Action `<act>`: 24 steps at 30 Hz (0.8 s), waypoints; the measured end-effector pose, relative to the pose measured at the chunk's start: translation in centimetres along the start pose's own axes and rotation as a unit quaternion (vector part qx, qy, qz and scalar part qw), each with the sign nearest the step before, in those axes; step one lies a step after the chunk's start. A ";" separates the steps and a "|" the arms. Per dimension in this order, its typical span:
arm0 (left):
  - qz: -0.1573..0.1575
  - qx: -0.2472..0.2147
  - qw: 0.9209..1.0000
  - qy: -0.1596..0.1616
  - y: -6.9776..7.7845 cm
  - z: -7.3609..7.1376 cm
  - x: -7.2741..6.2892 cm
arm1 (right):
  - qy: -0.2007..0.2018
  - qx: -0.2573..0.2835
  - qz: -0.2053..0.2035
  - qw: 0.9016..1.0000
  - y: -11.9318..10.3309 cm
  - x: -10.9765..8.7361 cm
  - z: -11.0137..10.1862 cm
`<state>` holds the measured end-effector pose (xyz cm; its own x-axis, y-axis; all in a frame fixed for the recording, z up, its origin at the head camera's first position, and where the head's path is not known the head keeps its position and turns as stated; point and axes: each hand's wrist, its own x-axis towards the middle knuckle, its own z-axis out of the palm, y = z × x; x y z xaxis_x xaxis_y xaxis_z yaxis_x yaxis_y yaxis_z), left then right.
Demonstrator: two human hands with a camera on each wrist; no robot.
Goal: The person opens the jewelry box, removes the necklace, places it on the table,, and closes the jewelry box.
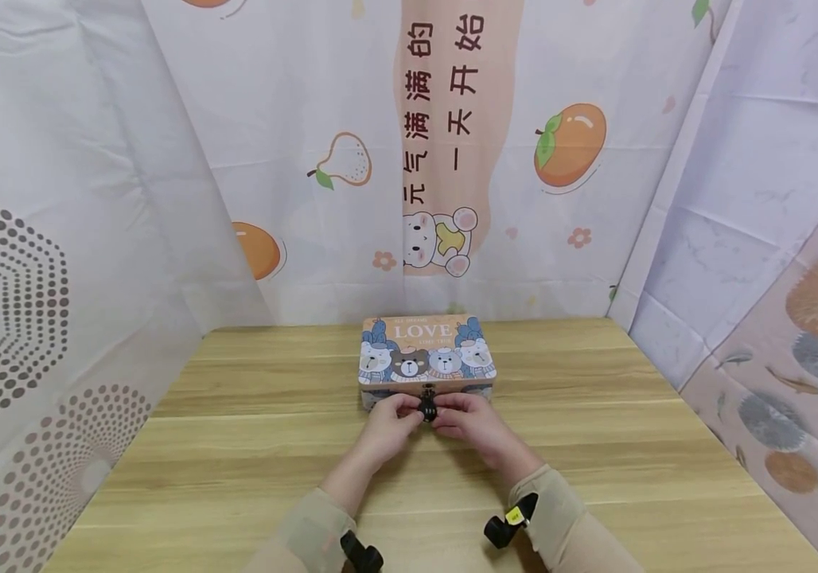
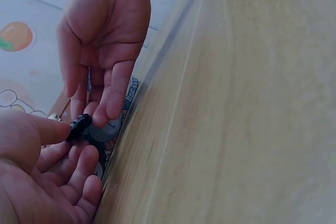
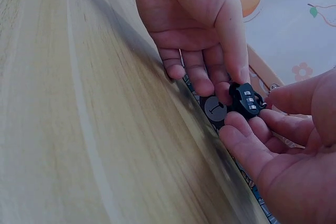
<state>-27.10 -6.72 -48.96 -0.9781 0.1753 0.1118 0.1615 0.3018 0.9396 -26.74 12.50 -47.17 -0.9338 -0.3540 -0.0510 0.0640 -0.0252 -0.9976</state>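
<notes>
A small black combination padlock (image 3: 245, 100) hangs at the metal clasp (image 1: 427, 389) on the front of a closed tin box (image 1: 426, 350). White number dials show on its face in the right wrist view. My left hand (image 1: 389, 423) pinches the padlock's body from the left, thumb against one end. From the other side, my right hand (image 1: 477, 426) holds the padlock with thumb and fingertips, thumb beside its shackle. The lid carries cartoon bears and the word LOVE. Both hands cover part of the box's front.
The box stands near the far edge of a wood-grain table (image 1: 251, 446). Behind hangs a white curtain (image 1: 294, 95) with fruit prints and writing. More patterned cloth hangs at left and right. Black camera mounts (image 1: 509, 521) sit on both wrists.
</notes>
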 end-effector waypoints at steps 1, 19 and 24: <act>-0.002 -0.002 1.000 0.000 0.0 0.0 0.0 | 0.000 0.001 0.000 1.000 0.0 0.0 0.0; -0.034 -0.025 0.999 -0.015 -0.2 0.0 0.2 | 0.011 0.023 0.015 1.000 0.3 0.5 -0.4; -0.042 -0.011 0.999 -0.013 -0.1 -0.1 0.3 | -0.004 0.031 0.017 0.999 0.6 0.8 -0.5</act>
<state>-27.38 -6.80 -48.97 -0.9843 0.1747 0.0233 0.0751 0.2964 0.9521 -27.64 12.61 -47.81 -0.9278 -0.3636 -0.0839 0.1170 -0.0701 -0.9907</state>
